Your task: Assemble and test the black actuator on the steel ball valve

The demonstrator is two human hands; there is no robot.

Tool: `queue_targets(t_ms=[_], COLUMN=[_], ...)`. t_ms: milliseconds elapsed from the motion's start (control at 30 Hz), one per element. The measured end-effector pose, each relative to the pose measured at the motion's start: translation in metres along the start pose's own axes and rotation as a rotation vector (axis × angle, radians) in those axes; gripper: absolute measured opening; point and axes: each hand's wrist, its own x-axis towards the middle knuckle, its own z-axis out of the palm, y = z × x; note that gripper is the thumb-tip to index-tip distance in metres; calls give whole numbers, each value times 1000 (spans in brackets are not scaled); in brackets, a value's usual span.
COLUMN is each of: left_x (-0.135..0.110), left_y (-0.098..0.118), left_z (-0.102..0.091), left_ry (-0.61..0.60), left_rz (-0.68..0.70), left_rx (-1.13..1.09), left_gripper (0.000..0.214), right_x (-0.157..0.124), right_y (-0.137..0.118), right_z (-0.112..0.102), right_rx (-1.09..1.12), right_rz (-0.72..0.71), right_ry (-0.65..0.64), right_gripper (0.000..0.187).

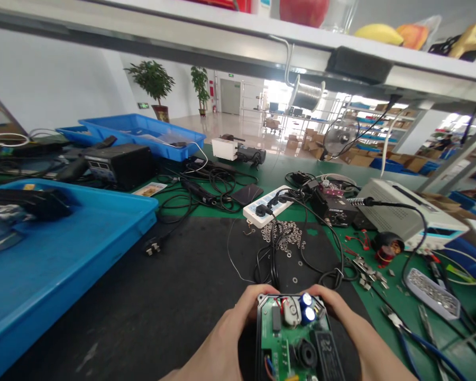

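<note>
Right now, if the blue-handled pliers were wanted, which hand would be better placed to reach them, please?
Probably the right hand: the pliers lie to its right, while the left hand is across the circuit board unit. Both hands hold that unit, so neither is free.

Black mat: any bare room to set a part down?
Yes: black mat, the broad patch between near blue tray and left hand, nearer than the plug. Crowded: beyond the circuit board, cables and metal rings; right of the mat, pliers and a dish of small parts.
</note>
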Motion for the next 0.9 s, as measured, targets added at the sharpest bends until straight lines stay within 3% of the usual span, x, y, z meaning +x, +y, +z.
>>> queue_targets(t_ms=[233, 400, 633, 767, 900], left_x=[-1, -4, -4, -6, -2], left_y=[18, 15, 9, 7, 5], left_z=[0, 3, 8, 6, -5], left_ry=[40, 25, 72, 108, 27], left_rz=[-24, -21, -29, -24, -61], left_rx=[148, 78, -93, -78, -64], left_gripper=[91, 91, 101, 101, 107], right_x=[2, 1, 6, 3, -10], right_y=[-11, -13, 8, 4, 10], right_z=[6, 6, 5, 6, 18], right_rx=[-19, 26, 163, 133, 154], right_rz=[28, 33, 34, -47, -12], right_ry=[17, 11, -114, -75, 14], right_gripper=[91, 84, 111, 108, 116])
